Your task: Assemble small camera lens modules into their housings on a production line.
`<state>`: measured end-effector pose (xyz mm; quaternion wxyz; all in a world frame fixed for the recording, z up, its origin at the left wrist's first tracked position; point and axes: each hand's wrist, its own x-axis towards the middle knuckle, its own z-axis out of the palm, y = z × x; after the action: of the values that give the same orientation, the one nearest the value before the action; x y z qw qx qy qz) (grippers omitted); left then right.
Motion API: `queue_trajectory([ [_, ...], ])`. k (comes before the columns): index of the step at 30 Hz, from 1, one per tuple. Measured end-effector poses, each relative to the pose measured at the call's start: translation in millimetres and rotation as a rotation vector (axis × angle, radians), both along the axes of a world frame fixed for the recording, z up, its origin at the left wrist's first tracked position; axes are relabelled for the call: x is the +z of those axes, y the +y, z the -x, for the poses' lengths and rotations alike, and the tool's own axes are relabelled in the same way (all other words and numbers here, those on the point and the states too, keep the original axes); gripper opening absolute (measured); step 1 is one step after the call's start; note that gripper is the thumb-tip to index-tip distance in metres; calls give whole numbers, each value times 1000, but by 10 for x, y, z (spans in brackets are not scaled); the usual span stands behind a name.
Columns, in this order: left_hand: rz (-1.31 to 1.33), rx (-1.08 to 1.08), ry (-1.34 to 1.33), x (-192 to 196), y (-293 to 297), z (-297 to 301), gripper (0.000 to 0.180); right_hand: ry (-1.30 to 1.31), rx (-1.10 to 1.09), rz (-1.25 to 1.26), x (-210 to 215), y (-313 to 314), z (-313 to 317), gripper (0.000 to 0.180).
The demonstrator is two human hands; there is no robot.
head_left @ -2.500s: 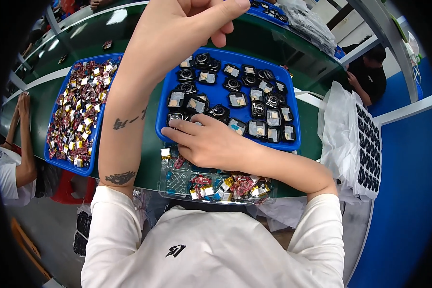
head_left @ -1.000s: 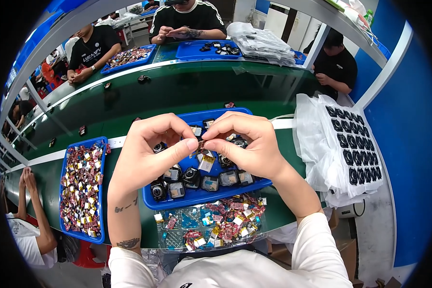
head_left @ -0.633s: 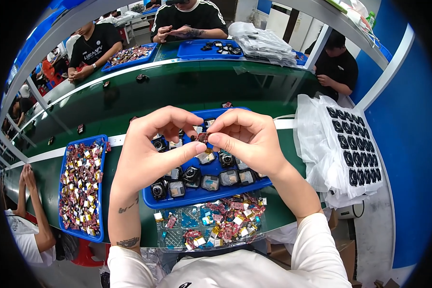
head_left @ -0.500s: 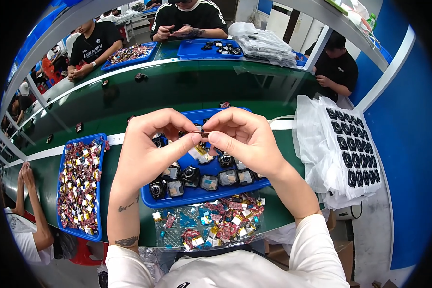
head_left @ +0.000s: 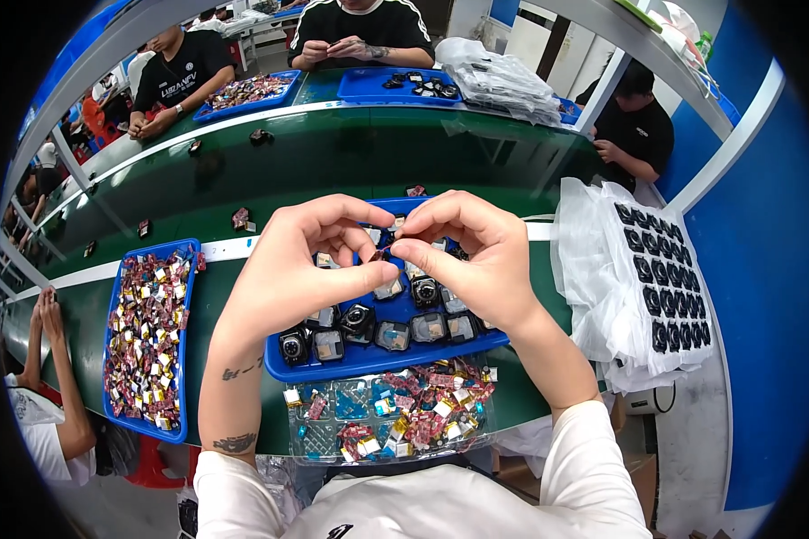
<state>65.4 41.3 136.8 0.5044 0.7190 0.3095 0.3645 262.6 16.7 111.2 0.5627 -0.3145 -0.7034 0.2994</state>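
I have both hands pinched on one small part [head_left: 379, 255]. Left hand [head_left: 301, 269] and right hand [head_left: 476, 260] meet fingertip-to-fingertip above the blue tray [head_left: 333, 364].

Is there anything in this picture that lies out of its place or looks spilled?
Yes. A few small pieces lie loose on the green belt, outside the blue trays. One sits just beyond the far rim of the middle blue tray, above both hands. The rest stays in the trays.
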Motion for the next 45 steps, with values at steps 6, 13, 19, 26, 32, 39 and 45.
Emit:
queue_trajectory([
  [6,-75,-4,-46,-93,76,-10,11,141,143,43,-27,74,-43,12],
  [13,-36,-2,-138,-67,28,-16,11,207,173,284,41,34,-86,15],
  [19,-94,-11,-115,-97,43,-24,9,251,285,333,17,19,-100,13],
  [26,-53,-109,-58,-92,31,-5,9,220,355,388,16,-21,-46,17],
  [32,-116,-102,-184,-29,29,63,9,50,172,223,-12,94,-106,16],
  [39,-225,-4,-125,-12,40,98,10,-1225,117,65,-191,118,-6,12],
  [45,-231,-4,-107,2,20,108,10,-1185,-145,-218,-459,190,64,56],
])
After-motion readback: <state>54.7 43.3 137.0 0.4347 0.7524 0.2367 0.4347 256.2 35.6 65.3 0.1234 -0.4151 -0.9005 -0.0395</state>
